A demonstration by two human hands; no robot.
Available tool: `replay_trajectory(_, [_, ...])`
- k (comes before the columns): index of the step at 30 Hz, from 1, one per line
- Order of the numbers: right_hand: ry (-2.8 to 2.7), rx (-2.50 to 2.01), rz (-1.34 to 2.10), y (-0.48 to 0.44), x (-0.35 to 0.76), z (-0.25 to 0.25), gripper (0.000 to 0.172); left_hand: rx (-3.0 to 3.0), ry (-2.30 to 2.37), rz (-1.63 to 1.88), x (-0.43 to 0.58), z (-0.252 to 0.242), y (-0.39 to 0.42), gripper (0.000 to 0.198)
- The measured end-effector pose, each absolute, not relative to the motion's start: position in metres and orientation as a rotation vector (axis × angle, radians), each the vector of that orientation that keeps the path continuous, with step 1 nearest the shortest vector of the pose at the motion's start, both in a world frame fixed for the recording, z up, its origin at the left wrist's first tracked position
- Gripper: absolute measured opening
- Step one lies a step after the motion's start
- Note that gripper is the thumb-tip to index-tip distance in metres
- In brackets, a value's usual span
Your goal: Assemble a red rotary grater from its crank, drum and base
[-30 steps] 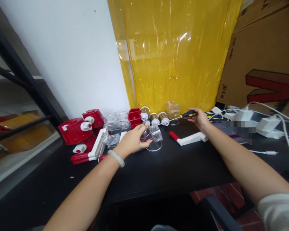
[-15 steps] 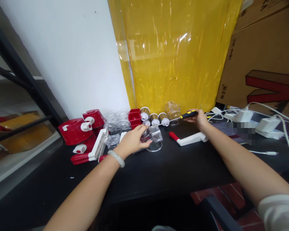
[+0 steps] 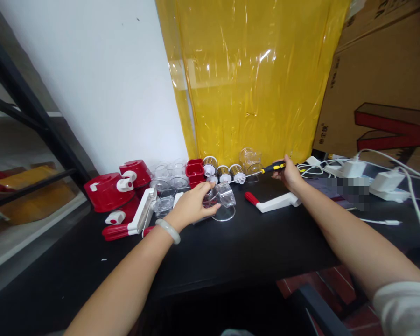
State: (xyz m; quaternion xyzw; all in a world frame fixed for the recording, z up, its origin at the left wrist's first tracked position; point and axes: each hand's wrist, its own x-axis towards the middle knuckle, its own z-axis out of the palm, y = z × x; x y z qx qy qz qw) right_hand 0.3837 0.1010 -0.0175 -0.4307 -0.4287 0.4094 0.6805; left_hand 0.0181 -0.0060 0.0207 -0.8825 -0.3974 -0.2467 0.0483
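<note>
My left hand [image 3: 192, 203] grips a clear plastic part [image 3: 226, 196] with a round base, its fingers curled over the left side. In my right hand [image 3: 287, 172] is a screwdriver [image 3: 273, 166] with a black and yellow handle. Its thin shaft points left, and the tip lies near the top of the clear part; whether it touches is too small to tell. Just behind stand several grater drums [image 3: 224, 173] with white ends and a red square hopper [image 3: 195, 171]. A white crank handle [image 3: 278, 202] with a red grip lies below my right hand.
Red housings [image 3: 107, 191] and white crank handles with red grips [image 3: 140, 214] are grouped at the left. Clear cups [image 3: 178, 175] stand by the wall. White chargers [image 3: 388, 179] and cables lie at the right, before a cardboard box [image 3: 381, 79]. The black table [image 3: 245, 252] has its edge near me.
My right hand's fingers have shifted slightly on the screwdriver handle. The left hand and the clear part stay almost where they were; the whole view has moved a little.
</note>
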Motion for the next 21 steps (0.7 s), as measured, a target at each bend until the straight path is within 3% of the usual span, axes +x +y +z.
replay_trajectory(8, [-0.886, -0.891, 1.078, 0.090, 0.378, -0.012, 0.012, -2.766, -1.250, -0.875, 0.015, 0.019, -0.002, 0.062])
replay_trajectory(14, [-0.912, -0.930, 0.971, 0.096, 0.378, -0.016, 0.028, -2.794, -1.201, -0.876, 0.016, 0.021, -0.005, 0.059])
replay_trajectory(21, [-0.856, -0.922, 1.121, 0.090, 0.381, -0.010, 0.026, -2.787, -1.216, -0.847, 0.017, 0.024, -0.008, 0.059])
